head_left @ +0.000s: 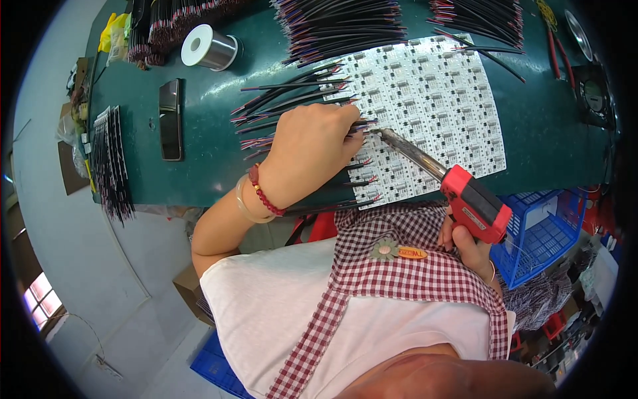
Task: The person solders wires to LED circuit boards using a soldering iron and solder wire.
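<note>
I have the left hand [311, 149] over the left margin of the white sheet of circuit boards [435, 113], its fingers [343, 118] drawn in narrow around the end of a black cable [365, 124]. That cable's tip pokes out just past them toward the right and lies on the sheet, right by the nose of the soldering iron [475, 205]; I cannot tell whether metal and wire actually touch.

The left forearm rises from the lower left, elbow bent outward, wrist above the desk [199, 146] with the back of the hand turned up to me. The right hand [473, 249] sits low by the apron [412, 269], wrapped around the iron's red and black grip — partly hidden beneath it — so the shaft slants up and left to meet the other hand.

More cables [286, 93] lie above and below the left hand, their coloured ends along the sheet's left edge. A thick stack of cables [342, 30] rests beyond the sheet. To the left I see 1 solder spool [211, 48] and 1 dark phone [171, 120]; a blue basket [531, 249] stands at the lower right, past the iron.
</note>
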Demonstrator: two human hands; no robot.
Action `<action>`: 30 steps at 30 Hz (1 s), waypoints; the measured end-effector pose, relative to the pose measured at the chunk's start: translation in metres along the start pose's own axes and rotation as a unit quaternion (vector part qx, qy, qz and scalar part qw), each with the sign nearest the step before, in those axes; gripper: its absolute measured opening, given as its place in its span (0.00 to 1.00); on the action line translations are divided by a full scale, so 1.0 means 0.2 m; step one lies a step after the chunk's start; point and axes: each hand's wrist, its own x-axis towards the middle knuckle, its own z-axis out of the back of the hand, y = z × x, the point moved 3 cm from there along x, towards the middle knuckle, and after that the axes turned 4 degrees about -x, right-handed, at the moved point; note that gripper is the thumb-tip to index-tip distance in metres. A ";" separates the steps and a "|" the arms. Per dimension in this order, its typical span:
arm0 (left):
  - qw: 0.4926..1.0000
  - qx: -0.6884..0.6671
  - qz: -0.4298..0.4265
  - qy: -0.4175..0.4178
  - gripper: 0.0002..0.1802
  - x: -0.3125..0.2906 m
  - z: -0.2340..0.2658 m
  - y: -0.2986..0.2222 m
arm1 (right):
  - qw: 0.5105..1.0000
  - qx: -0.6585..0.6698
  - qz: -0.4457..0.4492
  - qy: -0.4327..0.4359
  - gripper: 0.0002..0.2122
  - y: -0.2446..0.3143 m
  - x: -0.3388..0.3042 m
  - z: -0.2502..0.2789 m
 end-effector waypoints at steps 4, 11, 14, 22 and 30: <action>1.000 0.004 0.002 0.012 0.06 0.00 0.00 0.00 | 0.999 -0.024 -0.027 0.022 0.25 0.00 0.00 0.01; 1.000 0.014 -0.002 0.010 0.06 0.00 0.00 -0.01 | 0.999 0.033 0.024 0.001 0.11 0.04 0.01 0.00; 1.000 0.016 0.000 0.013 0.06 0.00 0.00 -0.01 | 1.000 0.015 0.017 -0.003 0.17 0.03 0.01 0.00; 1.000 0.003 -0.001 0.008 0.06 0.00 0.00 0.00 | 1.000 0.015 0.010 -0.001 0.24 0.00 0.00 0.00; 1.000 0.010 0.004 0.005 0.05 0.00 -0.01 -0.01 | 0.999 -0.033 -0.016 0.029 0.25 0.00 0.01 0.01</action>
